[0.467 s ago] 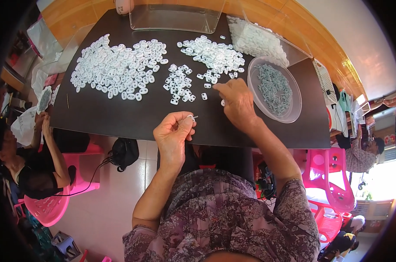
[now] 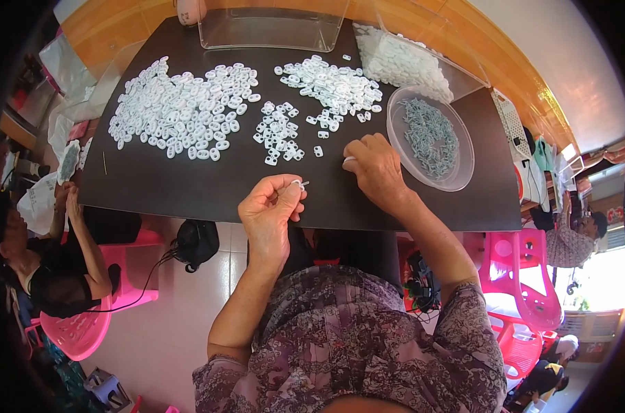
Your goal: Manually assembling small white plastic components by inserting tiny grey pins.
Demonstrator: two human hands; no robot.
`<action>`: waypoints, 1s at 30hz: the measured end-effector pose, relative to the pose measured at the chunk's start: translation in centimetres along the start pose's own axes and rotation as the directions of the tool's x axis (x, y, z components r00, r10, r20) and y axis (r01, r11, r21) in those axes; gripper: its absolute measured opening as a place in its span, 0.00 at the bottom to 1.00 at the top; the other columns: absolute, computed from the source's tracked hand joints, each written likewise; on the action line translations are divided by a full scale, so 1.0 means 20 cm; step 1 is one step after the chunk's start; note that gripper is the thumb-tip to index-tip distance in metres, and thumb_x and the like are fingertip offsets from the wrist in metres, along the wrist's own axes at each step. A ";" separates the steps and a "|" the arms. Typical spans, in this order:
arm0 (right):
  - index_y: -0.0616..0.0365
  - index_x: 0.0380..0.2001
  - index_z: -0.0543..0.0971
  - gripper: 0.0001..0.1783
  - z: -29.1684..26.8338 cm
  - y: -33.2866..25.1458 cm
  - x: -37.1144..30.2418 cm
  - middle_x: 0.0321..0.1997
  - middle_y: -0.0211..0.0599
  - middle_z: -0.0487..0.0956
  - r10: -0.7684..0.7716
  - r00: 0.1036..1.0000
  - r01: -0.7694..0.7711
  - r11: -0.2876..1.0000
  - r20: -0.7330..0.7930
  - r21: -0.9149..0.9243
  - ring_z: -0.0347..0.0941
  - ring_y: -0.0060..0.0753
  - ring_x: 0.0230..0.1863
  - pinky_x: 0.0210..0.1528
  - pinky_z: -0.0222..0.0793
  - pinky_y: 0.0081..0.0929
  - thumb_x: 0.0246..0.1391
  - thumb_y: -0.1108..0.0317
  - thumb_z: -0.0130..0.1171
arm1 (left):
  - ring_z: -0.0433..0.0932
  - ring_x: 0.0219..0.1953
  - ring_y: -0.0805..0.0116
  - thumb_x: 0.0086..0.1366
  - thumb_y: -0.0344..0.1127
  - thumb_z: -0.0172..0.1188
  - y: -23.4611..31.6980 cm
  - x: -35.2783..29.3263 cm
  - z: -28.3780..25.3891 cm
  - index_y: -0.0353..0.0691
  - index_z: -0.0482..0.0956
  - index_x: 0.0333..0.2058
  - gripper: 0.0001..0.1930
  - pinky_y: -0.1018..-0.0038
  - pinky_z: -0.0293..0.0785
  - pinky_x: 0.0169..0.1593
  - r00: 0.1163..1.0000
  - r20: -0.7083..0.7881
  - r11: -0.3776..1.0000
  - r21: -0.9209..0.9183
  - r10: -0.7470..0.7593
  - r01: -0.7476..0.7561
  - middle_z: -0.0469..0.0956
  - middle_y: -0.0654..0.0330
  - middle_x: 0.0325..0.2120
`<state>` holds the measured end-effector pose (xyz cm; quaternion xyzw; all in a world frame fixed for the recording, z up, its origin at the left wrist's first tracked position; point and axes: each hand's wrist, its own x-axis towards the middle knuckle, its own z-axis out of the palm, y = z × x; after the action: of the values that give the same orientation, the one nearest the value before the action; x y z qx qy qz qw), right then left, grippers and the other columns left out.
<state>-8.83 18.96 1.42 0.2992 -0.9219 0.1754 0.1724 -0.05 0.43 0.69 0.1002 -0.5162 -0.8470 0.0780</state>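
Over the near edge of the dark table, my left hand (image 2: 270,210) pinches a small white plastic piece (image 2: 298,184) with a thin grey screw (image 2: 305,184) sticking out of it. Curled over the tabletop to the right is my right hand (image 2: 380,171), with another small white plastic piece (image 2: 350,159) showing at its fingers. Just beyond it lie a lone two-hole white piece (image 2: 318,151) and a loose cluster of two-hole pieces (image 2: 277,134). A round clear tub (image 2: 468,164) of grey screws (image 2: 431,138) stands to the right of that hand.
A wide pile of oval white pieces (image 2: 182,110) covers the table's left part. Farther back are another white pile (image 2: 330,84), a clear bin (image 2: 271,43) and a bag of white parts (image 2: 402,65). Another person (image 2: 65,261) sits at left; pink chairs (image 2: 533,289) stand at right.
My right hand's extended index finger has drawn back from the white pieces and curled in, with a white piece at the fingertips. My left hand has barely moved.
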 end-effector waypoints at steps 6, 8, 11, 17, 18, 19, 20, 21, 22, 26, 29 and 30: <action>0.58 0.29 0.79 0.05 -0.04 -0.09 -0.06 0.26 0.27 0.76 0.245 0.965 -0.246 0.735 0.090 0.632 0.70 0.21 0.29 0.31 0.65 0.22 0.46 0.75 0.60 | 0.70 0.21 0.79 0.59 0.26 0.58 0.01 -0.01 0.04 0.30 0.77 0.34 0.06 0.85 0.65 0.24 1.000 0.013 0.999 -0.039 -0.019 0.020 0.76 0.60 0.24; 0.59 0.30 0.79 0.04 -0.05 -0.14 -0.06 0.26 0.26 0.76 0.293 0.941 -0.318 0.601 0.168 0.733 0.69 0.17 0.28 0.30 0.65 0.19 0.47 0.75 0.60 | 0.70 0.21 0.79 0.59 0.26 0.58 0.01 -0.02 0.04 0.30 0.77 0.34 0.06 0.85 0.65 0.24 0.999 0.023 0.999 -0.044 -0.031 0.032 0.76 0.60 0.24; 0.62 0.32 0.79 0.05 -0.06 -0.18 -0.06 0.26 0.27 0.77 0.346 0.894 -0.404 0.352 0.283 0.844 0.69 0.14 0.27 0.28 0.64 0.15 0.49 0.75 0.59 | 0.70 0.21 0.79 0.60 0.26 0.58 0.00 -0.03 0.06 0.30 0.77 0.35 0.06 0.86 0.65 0.24 0.999 0.027 0.998 -0.056 -0.027 0.029 0.76 0.60 0.24; 0.65 0.34 0.78 0.08 -0.02 -0.23 -0.05 0.26 0.35 0.79 0.418 0.831 -0.424 0.047 0.368 0.904 0.71 0.16 0.26 0.26 0.63 0.12 0.50 0.74 0.59 | 0.72 0.21 0.78 0.59 0.26 0.59 0.00 -0.04 0.09 0.31 0.77 0.37 0.08 0.84 0.65 0.23 1.000 -0.009 0.999 -0.042 -0.021 0.021 0.77 0.59 0.24; 0.65 0.34 0.78 0.08 -0.02 -0.25 -0.05 0.26 0.36 0.79 0.422 0.824 -0.430 0.033 0.378 0.902 0.71 0.17 0.25 0.26 0.63 0.12 0.50 0.74 0.59 | 0.72 0.21 0.78 0.59 0.26 0.59 0.00 -0.04 0.09 0.31 0.77 0.37 0.08 0.84 0.65 0.22 1.000 -0.005 0.999 -0.025 -0.020 0.020 0.77 0.59 0.24; 0.65 0.34 0.78 0.08 -0.02 -0.25 -0.05 0.26 0.36 0.79 0.422 0.824 -0.430 0.029 0.379 0.902 0.71 0.17 0.25 0.26 0.63 0.12 0.50 0.74 0.59 | 0.73 0.21 0.78 0.59 0.26 0.59 0.00 -0.05 0.08 0.31 0.77 0.37 0.07 0.84 0.65 0.22 1.000 0.000 1.000 -0.008 -0.021 0.021 0.77 0.59 0.24; 0.65 0.33 0.78 0.07 -0.02 -0.26 -0.05 0.26 0.36 0.79 0.431 0.814 -0.434 0.006 0.389 0.901 0.71 0.17 0.25 0.26 0.62 0.12 0.50 0.74 0.59 | 0.73 0.21 0.78 0.59 0.26 0.59 0.00 -0.05 0.08 0.31 0.77 0.37 0.07 0.84 0.65 0.22 1.000 -0.001 1.000 -0.005 -0.022 0.022 0.77 0.59 0.24; 0.66 0.32 0.78 0.07 -0.02 -0.27 -0.04 0.26 0.36 0.79 0.440 0.804 -0.437 -0.017 0.399 0.899 0.71 0.17 0.24 0.25 0.62 0.12 0.49 0.73 0.60 | 0.72 0.21 0.79 0.60 0.26 0.58 0.00 -0.05 0.08 0.31 0.77 0.37 0.07 0.86 0.65 0.22 1.000 0.001 1.000 0.009 -0.015 0.015 0.77 0.60 0.24; 0.66 0.32 0.78 0.07 -0.02 -0.27 -0.04 0.26 0.36 0.79 0.438 0.805 -0.437 -0.019 0.401 0.899 0.71 0.17 0.24 0.25 0.62 0.12 0.49 0.73 0.60 | 0.71 0.21 0.81 0.60 0.26 0.57 0.00 -0.06 0.08 0.32 0.77 0.37 0.07 0.87 0.65 0.22 1.000 0.004 1.000 0.022 -0.008 0.008 0.77 0.61 0.24; 0.65 0.31 0.77 0.07 0.00 -0.29 -0.03 0.26 0.36 0.79 0.468 0.791 -0.433 -0.026 0.394 0.901 0.70 0.16 0.24 0.25 0.61 0.12 0.49 0.73 0.61 | 0.71 0.21 0.81 0.60 0.26 0.58 0.00 -0.06 0.07 0.32 0.77 0.35 0.05 0.87 0.64 0.22 1.000 -0.011 0.999 0.023 -0.025 0.026 0.77 0.61 0.23; 0.65 0.31 0.77 0.07 0.01 -0.31 -0.03 0.26 0.36 0.79 0.481 0.797 -0.419 0.006 0.364 0.908 0.70 0.16 0.24 0.25 0.61 0.12 0.48 0.73 0.61 | 0.71 0.21 0.81 0.60 0.26 0.57 -0.01 -0.06 0.07 0.32 0.76 0.35 0.05 0.87 0.64 0.21 0.999 -0.020 0.999 0.019 -0.033 0.033 0.77 0.61 0.23; 0.65 0.32 0.77 0.07 0.01 -0.32 -0.03 0.26 0.35 0.79 0.489 0.802 -0.411 0.037 0.343 0.911 0.70 0.16 0.24 0.25 0.61 0.12 0.48 0.74 0.61 | 0.71 0.20 0.81 0.60 0.26 0.57 -0.01 -0.06 0.07 0.32 0.76 0.34 0.05 0.87 0.64 0.21 0.999 -0.019 0.999 0.020 -0.036 0.036 0.76 0.62 0.23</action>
<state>-4.45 14.31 2.44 0.0278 -0.6427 0.7606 -0.0872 0.70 1.98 1.29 0.1180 -0.5222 -0.8420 0.0664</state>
